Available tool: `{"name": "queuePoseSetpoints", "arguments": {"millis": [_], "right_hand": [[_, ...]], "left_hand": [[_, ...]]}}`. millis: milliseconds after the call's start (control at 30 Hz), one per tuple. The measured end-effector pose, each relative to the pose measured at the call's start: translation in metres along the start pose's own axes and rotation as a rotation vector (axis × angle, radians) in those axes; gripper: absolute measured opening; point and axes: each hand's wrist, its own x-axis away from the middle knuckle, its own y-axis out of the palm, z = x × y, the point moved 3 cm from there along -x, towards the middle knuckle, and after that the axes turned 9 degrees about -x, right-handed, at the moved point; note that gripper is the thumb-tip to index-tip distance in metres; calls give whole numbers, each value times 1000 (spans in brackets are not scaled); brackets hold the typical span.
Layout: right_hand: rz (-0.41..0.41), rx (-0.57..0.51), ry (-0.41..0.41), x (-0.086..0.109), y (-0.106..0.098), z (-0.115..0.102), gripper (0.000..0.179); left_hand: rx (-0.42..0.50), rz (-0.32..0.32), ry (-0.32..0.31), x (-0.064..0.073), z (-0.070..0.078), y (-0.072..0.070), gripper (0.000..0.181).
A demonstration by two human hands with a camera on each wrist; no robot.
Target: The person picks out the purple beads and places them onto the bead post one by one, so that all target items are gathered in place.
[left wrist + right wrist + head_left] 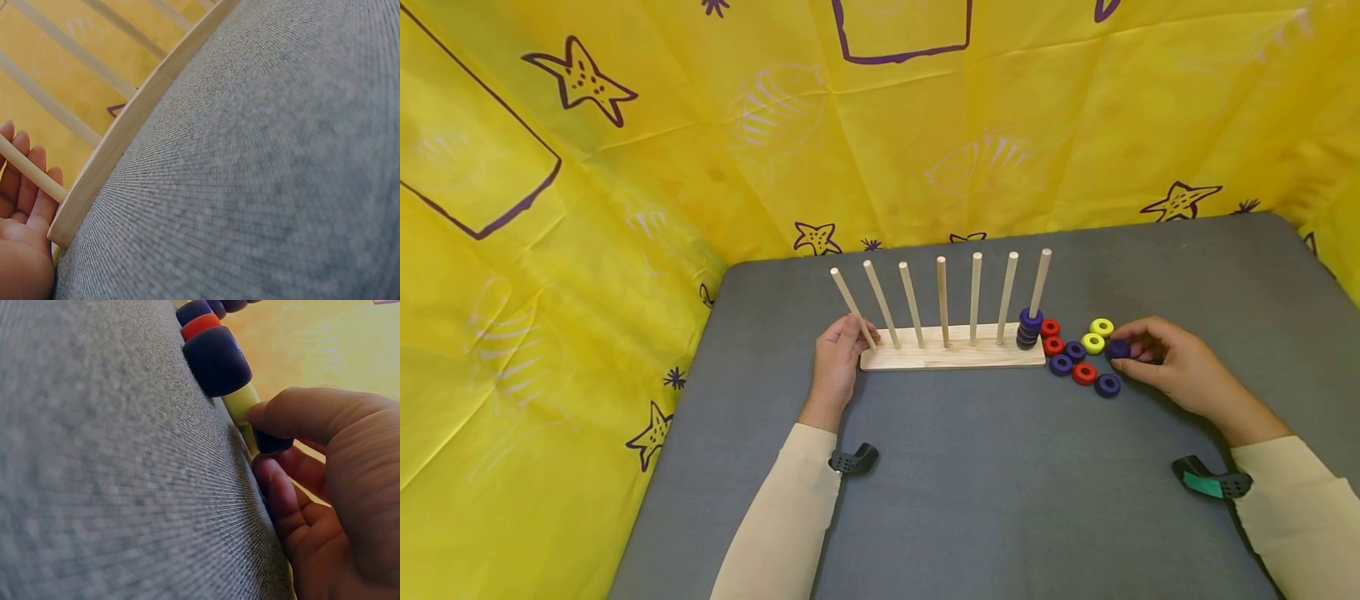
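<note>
A wooden peg rack [955, 357] with several upright pegs stands on the grey table. My left hand [838, 358] grips it at the left end, fingers passing behind the leftmost peg [31, 170]. On the rightmost peg [1040, 283] sits a stack of dark blue rings [1030, 327]. At the right, my right hand [1172, 358] pinches a dark blue ring [1118, 349] between thumb and fingers, seen close up in the right wrist view as a dark ring [273, 442]. Yellow rings [1093, 343] lie just left of those fingertips.
Loose red rings [1084, 373] and dark blue rings [1107, 385] lie in a cluster between the rack and my right hand. A yellow cloth [895, 150] with sea-creature drawings hangs behind the table. Each wrist wears a black band [853, 460].
</note>
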Motion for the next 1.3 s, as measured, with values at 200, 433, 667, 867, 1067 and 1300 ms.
{"name": "queuePoseSetpoints", "arguments": {"millis": [200, 433, 667, 867, 1067, 1300], "right_hand": [[10, -10, -18, 1, 1, -2, 34], [54, -18, -17, 1, 0, -7, 33], [70, -35, -22, 1, 0, -10, 33], [84, -45, -12, 1, 0, -15, 34], [97, -57, -11, 0, 1, -20, 36], [118, -93, -63, -2, 4, -27, 37]], "left_hand": [[18, -2, 4, -1, -1, 0, 45], [33, -8, 19, 0, -2, 0, 55], [30, -3, 14, 1, 0, 1, 55], [43, -5, 19, 1, 1, 1, 53], [38, -7, 22, 0, 1, 0, 56], [34, -5, 22, 0, -1, 0, 54]]}}
